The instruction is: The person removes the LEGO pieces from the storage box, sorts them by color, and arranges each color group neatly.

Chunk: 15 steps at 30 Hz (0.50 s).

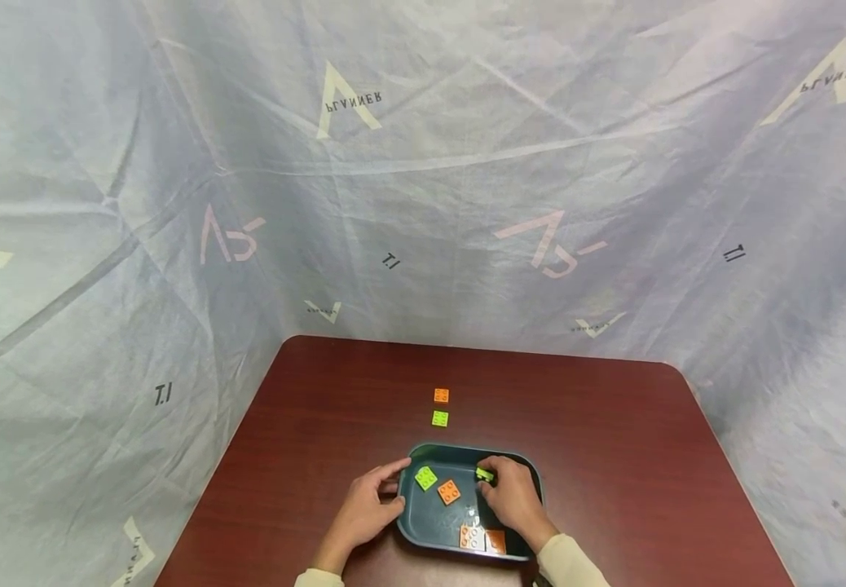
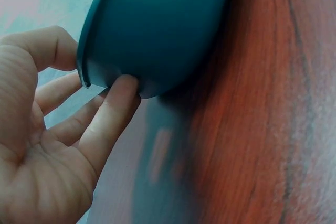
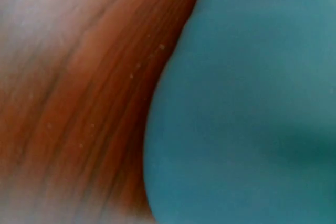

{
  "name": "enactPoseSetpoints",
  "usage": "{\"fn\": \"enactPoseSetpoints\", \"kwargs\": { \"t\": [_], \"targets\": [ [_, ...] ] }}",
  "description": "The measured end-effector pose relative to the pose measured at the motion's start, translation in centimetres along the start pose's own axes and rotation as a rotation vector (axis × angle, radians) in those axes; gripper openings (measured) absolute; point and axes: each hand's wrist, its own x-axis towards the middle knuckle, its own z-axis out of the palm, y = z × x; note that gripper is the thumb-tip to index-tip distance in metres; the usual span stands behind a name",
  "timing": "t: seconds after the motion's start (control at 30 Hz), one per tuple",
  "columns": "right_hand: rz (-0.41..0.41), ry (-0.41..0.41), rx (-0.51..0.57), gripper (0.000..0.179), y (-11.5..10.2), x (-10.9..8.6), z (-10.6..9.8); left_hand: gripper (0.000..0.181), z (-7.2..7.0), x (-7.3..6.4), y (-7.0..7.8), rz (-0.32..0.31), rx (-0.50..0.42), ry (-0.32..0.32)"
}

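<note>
A dark teal tray (image 1: 430, 534) sits near the table's front edge, its outer wall (image 2: 157, 30) filling the top of the left wrist view. My left hand (image 1: 364, 509) holds its left side, fingers (image 2: 118, 98) against the wall and rim. Inside the tray, my right hand (image 1: 514, 493) pinches a lime green toy building brick (image 1: 485, 474) near the right wall. Another green brick (image 1: 425, 478) and an orange brick (image 1: 449, 492) lie left of that hand. Two more orange bricks, one glinting (image 1: 466, 536) and one darker (image 1: 495, 541), lie along the near wall. The right wrist view shows no hand, only tray wall (image 3: 236, 103) and table.
Behind the tray, an orange brick (image 1: 441, 395) and a green brick (image 1: 440, 418) lie on the reddish-brown table (image 1: 599, 424), one beyond the other. Grey printed sheeting (image 1: 423, 244) hangs around the table's back and sides.
</note>
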Motion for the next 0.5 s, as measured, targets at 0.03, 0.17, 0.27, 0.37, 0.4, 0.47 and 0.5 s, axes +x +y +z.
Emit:
{"fn": "enactPoseSetpoints", "kwargs": {
  "t": [0.03, 0.17, 0.27, 0.37, 0.4, 0.47, 0.5],
  "targets": [
    [0.015, -0.007, 0.003, 0.026, 0.04, -0.01, 0.03, 0.061, 0.04, -0.04, -0.01, 0.0, 0.001, -0.004],
    [0.034, -0.027, 0.001, 0.023, 0.23, -0.1, 0.08, 0.061, 0.09, -0.14, 0.0, 0.006, -0.002, -0.013],
    [0.029, -0.017, 0.0, 0.022, 0.35, -0.07, 0.02, 0.061, 0.06, -0.1, 0.05, 0.011, 0.0, -0.01],
    [0.018, -0.02, 0.018, 0.022, 0.4, 0.03, -0.1, 0.06, 0.01, -0.03, 0.14, 0.014, 0.002, -0.004],
    [0.016, -0.025, 0.027, 0.022, 0.39, 0.07, -0.15, 0.06, 0.0, -0.01, 0.17, 0.013, 0.003, -0.002],
    [0.019, -0.041, 0.042, 0.022, 0.38, 0.1, -0.21, 0.06, -0.01, 0.02, 0.21, 0.013, 0.004, -0.001],
    [0.018, -0.047, 0.041, 0.023, 0.37, 0.1, -0.25, 0.06, 0.0, 0.03, 0.23, 0.011, 0.008, -0.001]
  ]
}}
